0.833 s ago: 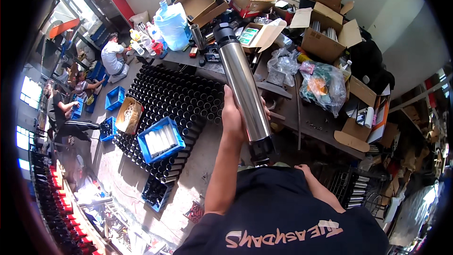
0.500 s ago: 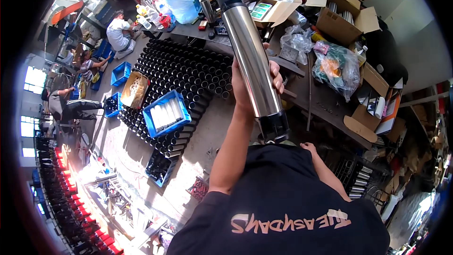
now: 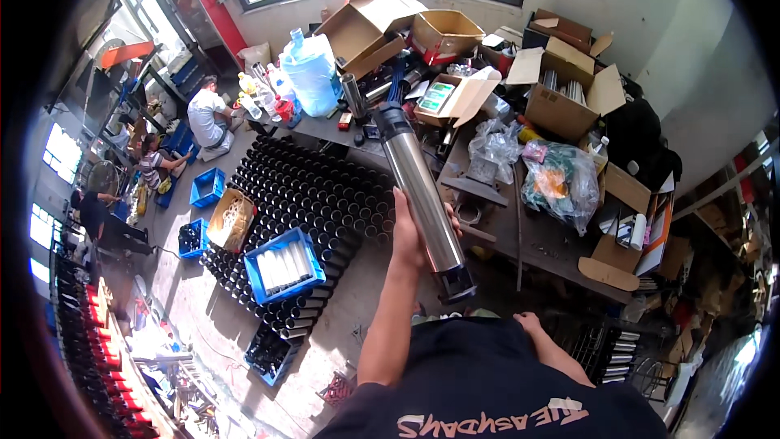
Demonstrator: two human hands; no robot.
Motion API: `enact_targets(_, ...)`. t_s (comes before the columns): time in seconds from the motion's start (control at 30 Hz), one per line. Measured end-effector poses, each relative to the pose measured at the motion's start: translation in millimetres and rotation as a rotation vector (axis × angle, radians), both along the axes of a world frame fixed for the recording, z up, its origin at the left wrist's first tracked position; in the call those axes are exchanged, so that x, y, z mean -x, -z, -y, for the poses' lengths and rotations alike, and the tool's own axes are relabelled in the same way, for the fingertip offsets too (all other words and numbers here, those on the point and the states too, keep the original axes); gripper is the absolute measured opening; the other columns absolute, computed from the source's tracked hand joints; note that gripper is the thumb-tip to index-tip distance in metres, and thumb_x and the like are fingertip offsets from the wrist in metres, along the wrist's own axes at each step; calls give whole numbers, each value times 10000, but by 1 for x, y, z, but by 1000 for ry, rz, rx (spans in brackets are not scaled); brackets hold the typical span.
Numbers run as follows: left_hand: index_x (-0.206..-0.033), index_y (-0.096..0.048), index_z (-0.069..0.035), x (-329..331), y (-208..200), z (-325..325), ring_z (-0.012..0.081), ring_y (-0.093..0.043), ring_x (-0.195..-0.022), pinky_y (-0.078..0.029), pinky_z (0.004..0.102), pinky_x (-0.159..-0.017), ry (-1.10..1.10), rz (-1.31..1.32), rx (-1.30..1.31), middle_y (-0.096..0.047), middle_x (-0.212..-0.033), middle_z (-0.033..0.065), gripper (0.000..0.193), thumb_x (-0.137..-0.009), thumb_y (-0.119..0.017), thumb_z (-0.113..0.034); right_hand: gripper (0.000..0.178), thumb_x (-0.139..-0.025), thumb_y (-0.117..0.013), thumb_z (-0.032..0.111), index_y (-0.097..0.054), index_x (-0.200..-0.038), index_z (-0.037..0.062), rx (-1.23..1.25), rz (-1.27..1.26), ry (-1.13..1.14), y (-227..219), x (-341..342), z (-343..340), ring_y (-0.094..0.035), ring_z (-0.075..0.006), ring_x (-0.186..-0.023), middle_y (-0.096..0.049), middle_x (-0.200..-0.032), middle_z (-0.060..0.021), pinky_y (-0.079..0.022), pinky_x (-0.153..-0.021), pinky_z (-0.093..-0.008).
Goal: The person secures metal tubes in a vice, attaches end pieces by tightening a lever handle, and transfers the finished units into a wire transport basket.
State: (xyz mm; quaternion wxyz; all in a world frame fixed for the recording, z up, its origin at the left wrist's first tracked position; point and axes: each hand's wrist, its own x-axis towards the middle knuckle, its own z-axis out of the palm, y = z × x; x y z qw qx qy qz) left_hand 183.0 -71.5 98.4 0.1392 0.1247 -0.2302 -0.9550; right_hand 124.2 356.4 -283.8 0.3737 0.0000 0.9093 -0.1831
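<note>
A long, shiny steel cylinder [image 3: 421, 195] with black fittings at both ends is in my left hand [image 3: 409, 232]. My fingers wrap round its lower half, and it tilts with its far end to the left, toward the workbench. The black end nearer me hangs just in front of my dark shirt. Low at my right side is my right hand [image 3: 528, 323], close to my body and away from the cylinder. Its fingers are mostly hidden, so whether it holds anything does not show.
A cluttered workbench [image 3: 543, 254] ahead carries a large blue water bottle [image 3: 309, 73], open cartons and plastic bags. Left of it, many black-rimmed tubes [image 3: 325, 175] stand in rows, with a blue crate [image 3: 253, 270] of white pieces on them. People work at far left.
The steel cylinder and my left hand sit lower in the picture, and the cylinder looks smaller. My view has tilted up, bringing the windows in. My right hand stays at my side.
</note>
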Motion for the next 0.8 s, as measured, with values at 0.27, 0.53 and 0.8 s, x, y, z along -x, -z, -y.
enact_targets(0.27,-1085,-574,-25,-7,-16,10,276,-664,-701,-588,443,-630,3,135,122,-635,-866,153,825,-975,-200,-753,547,-854,-658,509,-733,-1130,43,64,12,55,-5,-9,3,-663,-355,-1120,-712,-1138,-209,-513,-956,-414)
enact_targets(0.53,-1396,-450,-82,1,-31,6,297,-626,-660,-545,456,-594,83,-312,-3,-594,-843,177,782,-985,-241,-715,620,-821,-686,545,-728,-1147,20,200,193,250,50,-13,-31,-674,-350,-1095,-718,-1120,-219,-519,-950,-408)
enact_targets(0.8,-1269,-476,20,-30,-29,0,265,-679,-751,-587,397,-665,24,-234,531,-628,-920,155,785,-812,-791,-534,294,-979,-633,271,-657,-1102,5,759,63,295,-135,21,117,-640,-118,-825,-706,-931,-54,-504,-704,-270)
